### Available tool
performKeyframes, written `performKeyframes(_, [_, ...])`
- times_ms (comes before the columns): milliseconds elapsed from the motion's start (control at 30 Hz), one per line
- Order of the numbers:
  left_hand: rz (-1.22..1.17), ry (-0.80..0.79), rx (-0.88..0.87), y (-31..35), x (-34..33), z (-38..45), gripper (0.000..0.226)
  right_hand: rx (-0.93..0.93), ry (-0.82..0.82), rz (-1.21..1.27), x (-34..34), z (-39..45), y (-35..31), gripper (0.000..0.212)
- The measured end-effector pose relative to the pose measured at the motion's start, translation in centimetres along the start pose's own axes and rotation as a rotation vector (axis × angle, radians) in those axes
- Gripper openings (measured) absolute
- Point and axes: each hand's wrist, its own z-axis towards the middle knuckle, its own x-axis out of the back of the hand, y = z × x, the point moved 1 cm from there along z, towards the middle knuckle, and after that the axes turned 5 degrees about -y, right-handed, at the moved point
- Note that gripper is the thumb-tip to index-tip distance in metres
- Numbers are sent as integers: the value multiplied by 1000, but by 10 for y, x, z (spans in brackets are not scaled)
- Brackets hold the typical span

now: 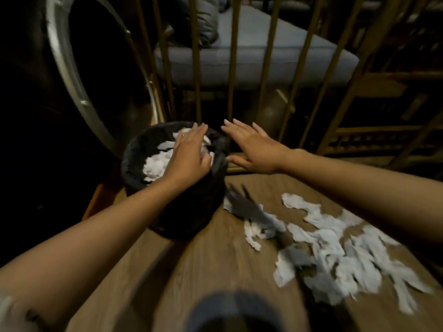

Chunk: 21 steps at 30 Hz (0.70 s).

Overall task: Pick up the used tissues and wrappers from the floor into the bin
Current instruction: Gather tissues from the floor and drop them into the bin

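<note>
**Two hands at the bin, tissues part cleared**

Two hands (189,154) are in view, both reaching forward from the near edge of the floor; the left hand lies palm down inside the mouth of the bin (134,161), its fingers mostly straight over the white tissues in the bin (155,165), thumb tucked against the paper near the right rim; whether it pinches any tissue cannot be told from this view. The right hand (254,149) is released, fingers spread and straight, hovering just beside the bin's right rim, thumb tip close to or touching the rim; it carries nothing.

The bin is dark, round and upright; it stands on the wooden floor (203,259) near its far left edge, close against a row of upright wooden bars (232,68). A heap of crumpled white tissues on the floor (335,250) lies to the right of the bin, spreading toward the right edge beneath the right forearm; darker grey pieces (251,209) lie among them, their nature unclear through blur.

Beyond the bars sits a pale mattress (251,51); a curved metal rim (72,68) rises at far left; a blurred dark round shape (230,312) sits at the near edge.
</note>
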Motion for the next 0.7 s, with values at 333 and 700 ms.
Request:
performKeyframes(333, [-42, -407, -309, 88, -112, -25, 64, -278, 253, 313, -101, -148, 81, 35])
performKeyframes(700, [-274, -716, -37, 96, -282, -139, 52, -621, -106, 182, -233, -286, 46, 78])
